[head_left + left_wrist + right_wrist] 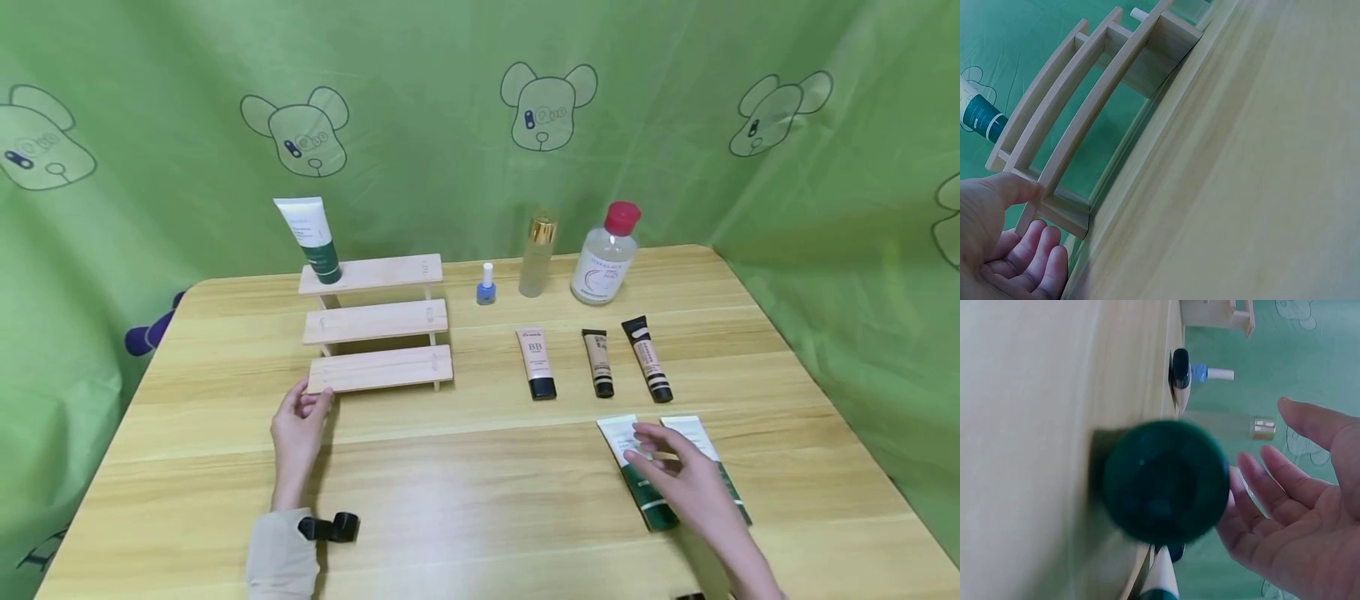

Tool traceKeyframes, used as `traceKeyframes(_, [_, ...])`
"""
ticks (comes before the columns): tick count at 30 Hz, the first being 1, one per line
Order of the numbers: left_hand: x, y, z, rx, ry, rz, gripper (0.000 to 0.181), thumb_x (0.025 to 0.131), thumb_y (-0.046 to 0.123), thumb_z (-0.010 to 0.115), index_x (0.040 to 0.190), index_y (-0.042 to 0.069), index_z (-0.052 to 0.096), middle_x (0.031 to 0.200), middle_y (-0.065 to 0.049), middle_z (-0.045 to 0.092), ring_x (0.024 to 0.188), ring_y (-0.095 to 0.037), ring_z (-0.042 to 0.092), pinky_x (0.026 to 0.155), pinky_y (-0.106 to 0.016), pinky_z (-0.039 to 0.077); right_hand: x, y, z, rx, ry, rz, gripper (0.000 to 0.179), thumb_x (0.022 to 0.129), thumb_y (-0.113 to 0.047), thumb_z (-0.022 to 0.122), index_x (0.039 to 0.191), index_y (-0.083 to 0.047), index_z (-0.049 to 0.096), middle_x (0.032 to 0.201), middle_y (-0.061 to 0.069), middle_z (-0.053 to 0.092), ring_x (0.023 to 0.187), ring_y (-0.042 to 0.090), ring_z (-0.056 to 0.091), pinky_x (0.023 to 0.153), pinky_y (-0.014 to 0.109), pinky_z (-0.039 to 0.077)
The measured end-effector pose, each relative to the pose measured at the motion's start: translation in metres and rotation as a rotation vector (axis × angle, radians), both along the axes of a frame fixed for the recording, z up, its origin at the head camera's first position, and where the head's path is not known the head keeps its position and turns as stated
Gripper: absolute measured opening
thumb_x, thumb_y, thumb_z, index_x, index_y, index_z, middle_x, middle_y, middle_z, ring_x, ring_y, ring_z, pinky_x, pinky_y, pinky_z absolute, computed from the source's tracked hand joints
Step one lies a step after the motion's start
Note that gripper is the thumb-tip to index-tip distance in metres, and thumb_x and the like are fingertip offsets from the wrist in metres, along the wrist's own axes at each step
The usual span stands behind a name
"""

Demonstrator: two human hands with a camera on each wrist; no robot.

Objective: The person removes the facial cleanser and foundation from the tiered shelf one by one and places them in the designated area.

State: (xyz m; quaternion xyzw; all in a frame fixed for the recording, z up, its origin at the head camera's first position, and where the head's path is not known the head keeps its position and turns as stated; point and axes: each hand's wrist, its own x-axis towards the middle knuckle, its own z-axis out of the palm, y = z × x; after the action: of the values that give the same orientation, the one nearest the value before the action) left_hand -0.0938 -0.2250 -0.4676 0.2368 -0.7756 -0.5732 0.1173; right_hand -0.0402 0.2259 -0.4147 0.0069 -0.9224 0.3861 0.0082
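Note:
My left hand [297, 435] holds the left end of the lowest step of a three-step wooden display stand [381, 369]. In the left wrist view its thumb lies on the step and the other fingers curl beneath. A white and green squeeze tube [311, 237] stands cap down on the top step, at the left. Over at the right, my right hand [692, 485] hovers with loosely bent fingers above a lying white and green tube [654, 504]. A second such tube [693, 430] lies beside it, partly hidden by the hand. Nothing is between the right fingers and thumb.
Behind lie a pink BB cream tube [534, 354] and two small black-capped tubes [598, 360] [648, 358]. Along the back edge stand a blue nail polish bottle [486, 292], a gold-capped bottle [536, 262] and a red-capped bottle [602, 265]. A green curtain [435, 150] hangs behind the table.

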Motion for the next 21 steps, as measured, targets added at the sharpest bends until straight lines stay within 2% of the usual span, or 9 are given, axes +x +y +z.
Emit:
traceKeyframes(3, [0.000,0.001,0.002,0.005,-0.002,-0.004,0.053,0.092,0.023,0.064,0.135,-0.003,0.047,0.102,-0.014,0.062,0.069,0.007,0.054,0.065,-0.009,0.048,-0.006,-0.006,0.002,0.020,-0.008,0.007,0.042,0.087,-0.023,0.070,0.123,-0.003,0.059,0.108,0.012,0.065,0.096,0.010,0.059,0.080,0.019,0.052])
traceKeyframes(8, [-0.002,0.001,0.001,0.012,-0.003,-0.003,0.052,0.092,0.022,0.064,0.135,-0.001,0.047,0.102,-0.014,0.062,0.070,0.006,0.055,0.066,-0.009,0.049,-0.013,-0.018,0.006,0.018,-0.054,0.020,0.043,0.089,-0.022,0.068,0.126,-0.002,0.057,0.112,0.014,0.063,0.103,0.026,0.059,0.084,0.032,0.053])
traceKeyframes(15, [-0.003,0.000,0.000,0.009,-0.001,0.006,0.049,0.092,0.020,0.064,0.134,-0.001,0.049,0.100,-0.012,0.061,0.070,0.005,0.055,0.064,-0.010,0.049,-0.023,-0.038,0.008,-0.043,0.040,0.089,0.041,0.087,-0.017,0.070,0.122,0.000,0.058,0.112,0.016,0.065,0.100,0.027,0.061,0.084,0.041,0.053])
traceKeyframes(21, [-0.001,0.000,0.001,0.006,-0.003,0.000,0.050,0.092,0.021,0.064,0.133,-0.003,0.049,0.101,-0.014,0.062,0.070,0.005,0.055,0.064,-0.009,0.049,-0.032,-0.057,0.013,-0.096,0.069,0.138,0.040,0.086,-0.016,0.071,0.120,0.000,0.059,0.112,0.016,0.065,0.101,0.028,0.061,0.085,0.045,0.053])
